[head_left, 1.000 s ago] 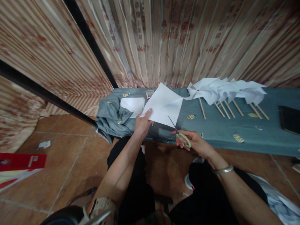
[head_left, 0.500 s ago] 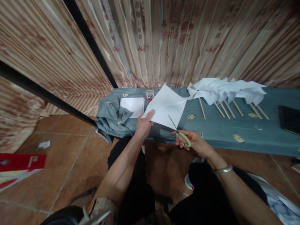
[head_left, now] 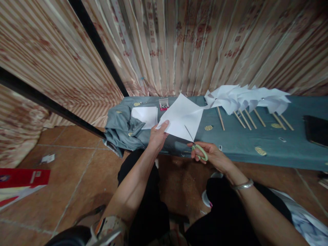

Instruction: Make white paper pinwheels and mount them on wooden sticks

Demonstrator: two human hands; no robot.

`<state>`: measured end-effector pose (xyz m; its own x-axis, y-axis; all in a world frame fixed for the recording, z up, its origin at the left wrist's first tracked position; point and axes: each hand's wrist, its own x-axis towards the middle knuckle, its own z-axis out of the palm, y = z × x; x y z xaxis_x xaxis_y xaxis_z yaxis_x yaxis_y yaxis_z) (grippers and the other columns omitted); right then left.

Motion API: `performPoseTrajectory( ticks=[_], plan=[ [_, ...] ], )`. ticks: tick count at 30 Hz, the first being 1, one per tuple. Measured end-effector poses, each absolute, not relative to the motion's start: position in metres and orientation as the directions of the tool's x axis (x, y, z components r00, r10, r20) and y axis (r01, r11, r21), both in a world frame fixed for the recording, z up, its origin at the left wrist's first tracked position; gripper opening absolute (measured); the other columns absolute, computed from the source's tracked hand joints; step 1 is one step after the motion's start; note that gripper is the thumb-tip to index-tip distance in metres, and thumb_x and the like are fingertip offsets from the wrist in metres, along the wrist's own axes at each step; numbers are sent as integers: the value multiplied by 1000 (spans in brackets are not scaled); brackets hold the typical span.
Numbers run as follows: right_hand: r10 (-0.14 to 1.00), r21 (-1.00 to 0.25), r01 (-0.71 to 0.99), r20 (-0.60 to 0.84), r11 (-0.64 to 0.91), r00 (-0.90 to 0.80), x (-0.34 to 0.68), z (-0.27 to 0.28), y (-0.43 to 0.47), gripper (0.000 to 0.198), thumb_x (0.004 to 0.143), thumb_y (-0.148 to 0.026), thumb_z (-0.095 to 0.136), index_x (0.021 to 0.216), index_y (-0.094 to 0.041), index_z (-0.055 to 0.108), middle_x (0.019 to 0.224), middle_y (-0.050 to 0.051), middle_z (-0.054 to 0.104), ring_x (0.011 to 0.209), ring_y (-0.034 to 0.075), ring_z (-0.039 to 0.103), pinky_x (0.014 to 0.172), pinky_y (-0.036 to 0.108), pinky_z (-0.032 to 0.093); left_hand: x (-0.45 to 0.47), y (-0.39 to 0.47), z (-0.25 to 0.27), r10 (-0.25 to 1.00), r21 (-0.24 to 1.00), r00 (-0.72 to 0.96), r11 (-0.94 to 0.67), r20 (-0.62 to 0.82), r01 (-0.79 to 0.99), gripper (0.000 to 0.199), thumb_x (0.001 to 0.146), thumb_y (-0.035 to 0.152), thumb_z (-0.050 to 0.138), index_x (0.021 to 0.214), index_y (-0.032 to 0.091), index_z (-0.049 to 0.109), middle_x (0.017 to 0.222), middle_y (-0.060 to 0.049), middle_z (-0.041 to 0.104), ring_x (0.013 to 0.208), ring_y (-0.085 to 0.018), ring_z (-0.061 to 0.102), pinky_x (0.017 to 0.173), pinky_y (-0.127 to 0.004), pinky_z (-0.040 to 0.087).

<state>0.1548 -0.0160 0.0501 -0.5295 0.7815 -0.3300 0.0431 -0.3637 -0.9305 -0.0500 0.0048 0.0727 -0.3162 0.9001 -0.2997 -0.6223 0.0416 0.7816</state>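
Observation:
My left hand (head_left: 159, 134) pinches the left corner of a white square of paper (head_left: 181, 114), thumb on top, holding it up in front of the bench. In my right hand (head_left: 205, 153) is a pair of scissors (head_left: 201, 152) with light green handles. One blade lies over the paper's near corner and points toward its middle; the other blade is hidden under the sheet. A stack of white paper (head_left: 147, 116) rests on the cloth left of the held sheet. Behind it stands a small open box (head_left: 164, 104) with shiny little pieces inside.
Several white paper pinwheels (head_left: 246, 97) on wooden sticks lie overlapping on the bench's grey-green cloth (head_left: 238, 150). A dark flat object (head_left: 316, 130) sits at the right. A striped curtain (head_left: 194, 44) hangs behind, and a black pole (head_left: 99, 48) slants at left.
Almost nothing differs. The paper's far corner has dipped slightly, and my right hand with the scissors has shifted a touch to the left.

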Motion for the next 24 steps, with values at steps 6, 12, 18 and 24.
performPoseTrajectory(
  ticks=[6, 12, 18, 24],
  plan=[
    [785, -943, 36, -295, -330, -544, 155, 50, -16, 53, 68, -60, 75, 96, -15, 69, 71, 3, 65, 55, 9, 50, 42, 19, 33, -48, 5, 69, 907, 781, -296, 55, -300, -622, 19, 68, 17, 79, 83, 11, 68, 89, -13, 76, 102, -26, 69, 95, -39, 53],
    [791, -957, 40, -262, -289, -553, 157, 45, -14, 48, 71, -61, 72, 87, -16, 67, 75, 5, 66, 56, 9, 51, 43, 20, 34, -47, 6, 65, 910, 773, -276, 70, -308, -631, 21, 68, 18, 80, 83, 10, 68, 86, -12, 76, 100, -25, 70, 95, -38, 52],
    [800, -957, 47, -266, -287, -538, 156, 46, -15, 52, 70, -62, 72, 91, -15, 68, 72, 4, 64, 55, 9, 50, 41, 20, 32, -47, 5, 65, 923, 770, -259, 59, -284, -635, 22, 68, 18, 80, 85, 10, 68, 82, -10, 75, 97, -24, 71, 94, -36, 53],
    [811, -950, 43, -288, -310, -509, 154, 47, -16, 52, 66, -62, 75, 89, -16, 69, 68, 3, 63, 52, 8, 48, 39, 19, 30, -46, 5, 67, 909, 774, -282, 66, -307, -630, 18, 70, 17, 78, 84, 11, 68, 79, -9, 75, 95, -23, 71, 94, -36, 53]
  ],
)
